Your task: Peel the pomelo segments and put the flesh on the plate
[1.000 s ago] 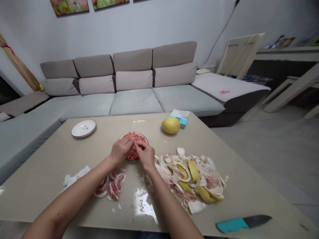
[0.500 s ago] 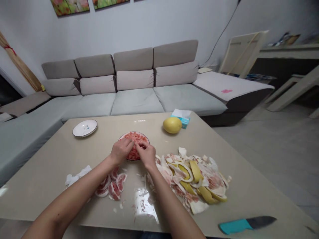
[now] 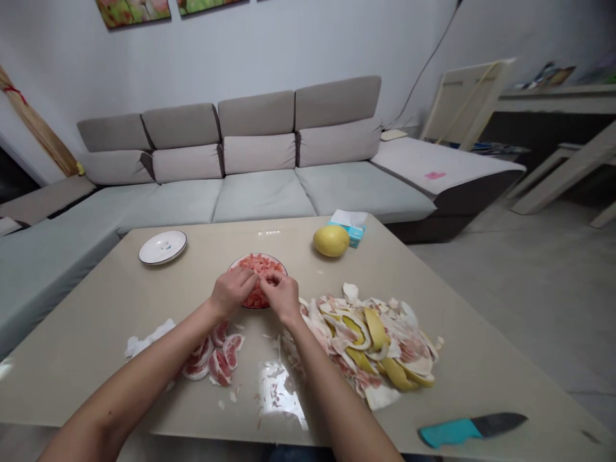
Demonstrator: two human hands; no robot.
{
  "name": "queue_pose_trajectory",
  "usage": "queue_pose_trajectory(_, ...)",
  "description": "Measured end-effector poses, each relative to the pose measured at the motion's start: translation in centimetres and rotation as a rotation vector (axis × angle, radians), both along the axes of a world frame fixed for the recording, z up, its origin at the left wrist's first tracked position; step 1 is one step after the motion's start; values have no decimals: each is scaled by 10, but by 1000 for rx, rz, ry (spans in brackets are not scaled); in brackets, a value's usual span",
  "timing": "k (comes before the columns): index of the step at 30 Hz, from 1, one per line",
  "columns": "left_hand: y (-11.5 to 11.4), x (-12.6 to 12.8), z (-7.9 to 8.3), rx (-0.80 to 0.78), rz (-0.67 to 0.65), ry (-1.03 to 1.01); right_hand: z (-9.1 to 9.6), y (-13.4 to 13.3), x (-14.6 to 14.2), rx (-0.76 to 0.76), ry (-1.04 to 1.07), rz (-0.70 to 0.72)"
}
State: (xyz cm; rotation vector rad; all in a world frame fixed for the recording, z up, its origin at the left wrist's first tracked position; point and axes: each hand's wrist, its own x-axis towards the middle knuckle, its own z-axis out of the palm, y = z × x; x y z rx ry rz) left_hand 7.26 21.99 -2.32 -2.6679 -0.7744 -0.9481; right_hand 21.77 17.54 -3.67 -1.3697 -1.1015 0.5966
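Note:
My left hand (image 3: 231, 290) and my right hand (image 3: 282, 296) meet fingertip to fingertip over the near rim of a plate (image 3: 280, 263) heaped with pink pomelo flesh (image 3: 258, 264). Both hands pinch a small pink piece of pomelo between them. Several peeled pink segments (image 3: 217, 360) lie on the table under my left forearm. A large heap of yellow peel and white pith (image 3: 375, 343) lies just right of my right wrist.
An empty white plate (image 3: 162, 247) sits at the far left, a whole yellow pomelo (image 3: 331, 240) and a tissue pack (image 3: 350, 224) at the far right. Crumpled tissue (image 3: 144, 338) lies left. A teal-handled knife (image 3: 469, 428) rests at the table's (image 3: 96, 308) near right edge. A grey sofa (image 3: 260, 179) stands behind.
Both hands stay over the plate, with only small finger movements on the piece between them. The view has shifted slightly.

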Motion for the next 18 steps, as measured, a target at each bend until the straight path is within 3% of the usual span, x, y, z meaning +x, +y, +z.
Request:
queue_pose_trajectory(10,-8,10,-3,-271,33,-272,-5,0,0,27,208,93)
queue_pose_trajectory(18,-7,15,1,-584,37,-497,-2,-5,2,54,247,86)
